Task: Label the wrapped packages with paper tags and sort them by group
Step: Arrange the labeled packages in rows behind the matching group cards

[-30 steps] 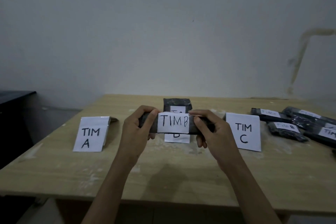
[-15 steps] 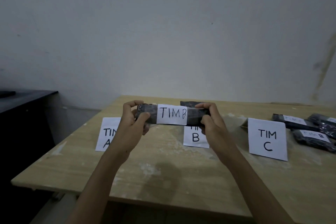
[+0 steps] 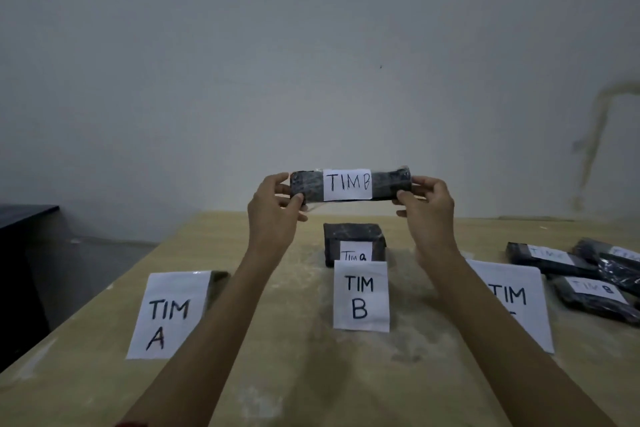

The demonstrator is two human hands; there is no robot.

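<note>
A dark wrapped package (image 3: 389,184) with a white "TIM B" tag (image 3: 347,184) is held up level above the table. My left hand (image 3: 273,211) pinches its left end and my right hand (image 3: 427,210) pinches its right end. Below it, a stack of wrapped packages (image 3: 353,236) with a small tag sits behind the standing "TIM B" sign (image 3: 361,295). A "TIM A" sign (image 3: 169,314) stands at the left with a dark package edge (image 3: 218,282) behind it. My right forearm partly hides the "TIM C" sign (image 3: 512,302).
Several tagged dark packages (image 3: 588,274) lie in a loose heap at the table's right. The wooden table (image 3: 311,374) has pale smears. A dark cabinet (image 3: 20,270) stands to the left, and a plain wall rises behind.
Both hands have lifted the tagged package higher and further from me, now over the B stack. The view has swung back to the right.
</note>
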